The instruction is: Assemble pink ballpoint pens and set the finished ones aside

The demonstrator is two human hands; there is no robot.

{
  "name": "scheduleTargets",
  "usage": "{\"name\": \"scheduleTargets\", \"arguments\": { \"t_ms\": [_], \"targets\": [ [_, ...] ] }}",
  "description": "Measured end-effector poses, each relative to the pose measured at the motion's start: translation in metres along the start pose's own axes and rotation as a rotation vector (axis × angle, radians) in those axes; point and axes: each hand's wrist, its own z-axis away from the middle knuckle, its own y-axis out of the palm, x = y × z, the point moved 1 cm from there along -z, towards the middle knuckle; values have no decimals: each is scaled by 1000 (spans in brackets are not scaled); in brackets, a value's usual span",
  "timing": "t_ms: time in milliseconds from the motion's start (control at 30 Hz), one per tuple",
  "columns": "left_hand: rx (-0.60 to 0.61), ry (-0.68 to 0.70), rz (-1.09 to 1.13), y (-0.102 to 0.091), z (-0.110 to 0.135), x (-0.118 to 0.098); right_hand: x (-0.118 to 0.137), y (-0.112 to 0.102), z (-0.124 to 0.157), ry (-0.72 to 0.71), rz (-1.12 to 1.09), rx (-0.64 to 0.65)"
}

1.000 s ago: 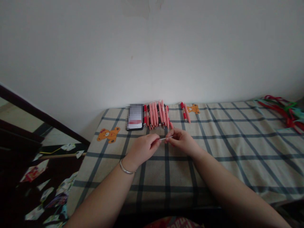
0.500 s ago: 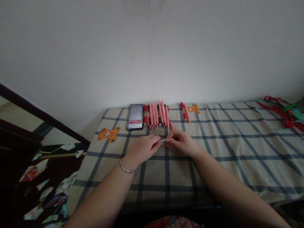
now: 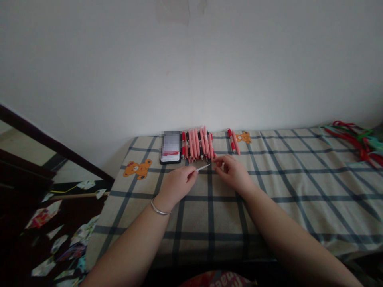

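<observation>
My left hand [image 3: 179, 181], with a silver bangle on its wrist, is closed in a pinch on one end of a thin white stick [image 3: 204, 167]. The stick's free end points right and slightly away from me. My right hand [image 3: 231, 169] is just beyond that end, its thumb and forefinger apart. Its fingertips reach the near right end of a row of pink pens [image 3: 196, 143]; whether they touch one is hard to see. Dark and red barrels show among the pink ones.
A phone [image 3: 170, 147] lies left of the pens. One red and one pink pen [image 3: 235, 142] lie apart to the right. Red and green ribbons [image 3: 363, 143] are heaped at the far right of the checked cloth [image 3: 284, 179]. Scraps of paper [image 3: 44, 215] litter the area at lower left.
My right hand has let go of the white stick and moved slightly away from me toward the pens. My left hand keeps the stick, now tilted more upward to the right.
</observation>
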Motion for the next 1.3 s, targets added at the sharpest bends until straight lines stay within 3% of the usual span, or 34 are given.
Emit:
{"name": "scheduleTargets", "arguments": {
  "t_ms": [133,233,400,600,800,1300],
  "targets": [
    [-22,-47,4,0,0,2,-3,-4,-1,23,240,-90],
    [-12,-55,15,0,-1,3,-5,-4,-1,48,314,-60],
    [-1,-62,27,0,-1,3,-8,-1,-4,39,296,0],
    [12,-85,18,0,-2,3,-13,-4,-4,38,258,-22],
    [21,-89,9,-1,-1,2,-17,-8,-4,121,321,-6],
    [2,-58,-7,0,0,2,-13,-6,-7,155,407,3]
  ]
}}
